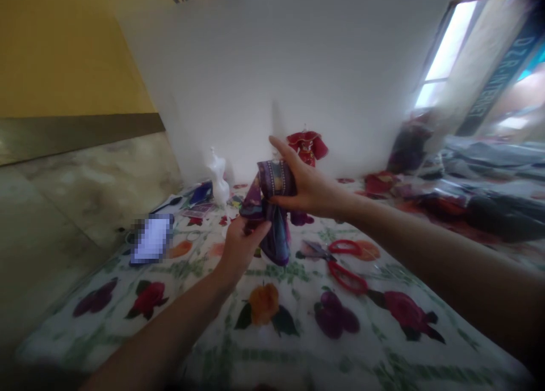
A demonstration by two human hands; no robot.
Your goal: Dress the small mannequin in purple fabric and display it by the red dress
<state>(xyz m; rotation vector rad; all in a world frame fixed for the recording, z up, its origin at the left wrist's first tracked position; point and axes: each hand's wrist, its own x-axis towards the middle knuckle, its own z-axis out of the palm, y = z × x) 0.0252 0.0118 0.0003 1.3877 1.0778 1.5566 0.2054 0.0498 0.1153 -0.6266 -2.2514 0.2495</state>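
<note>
Room opens across the near table (293, 300); red-handled scissors (331, 256) obstruct the right, a white mannequin (218, 175) the back left.

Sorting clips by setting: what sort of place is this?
Likely a small sewing or craft workspace, perhaps for doll-sized clothes. The signs: a white miniature dress form, red-handled scissors and the patterned purple fabric in hand.

Left forearm (179, 323) bare and slim, right forearm (409, 240) also bare, both becoming narrower toward the wrists (344, 205), left hand (242, 243) and right hand (313, 188) uncovered, fingers (283, 148) slender
</note>
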